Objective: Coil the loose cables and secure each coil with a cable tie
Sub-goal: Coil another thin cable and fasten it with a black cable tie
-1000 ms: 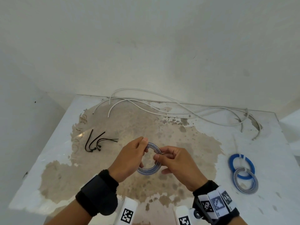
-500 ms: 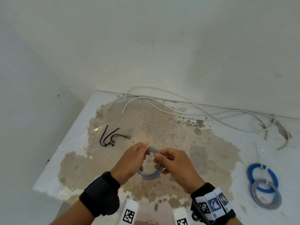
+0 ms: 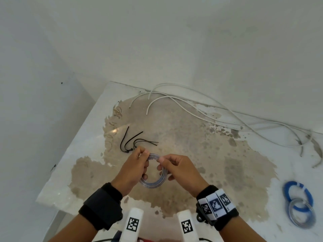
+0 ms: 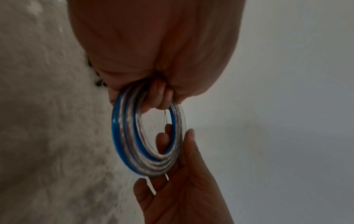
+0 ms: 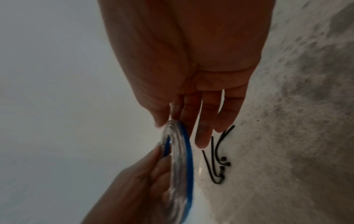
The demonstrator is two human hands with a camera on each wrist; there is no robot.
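A coil of clear cable with a blue stripe (image 3: 154,180) is held above the table between both hands. My left hand (image 3: 144,153) pinches its upper left part, and the fingers (image 4: 160,94) curl through the ring. My right hand (image 3: 161,160) pinches the upper right part between thumb and fingers (image 5: 173,119); its other fingers are stretched out. The coil (image 4: 134,151) stands nearly on edge (image 5: 182,166). Several black cable ties (image 3: 132,142) lie on the table just beyond my left hand (image 5: 216,159).
Long loose white cables (image 3: 192,110) trail along the back wall to the right corner. A blue coil (image 3: 297,194) and a clear coil (image 3: 301,215) lie at the table's right. The table's left edge (image 3: 70,154) drops off beside a wall.
Both hands have carried the coil to the left, closer to the black cable ties. The grip of both hands on the coil is unchanged.
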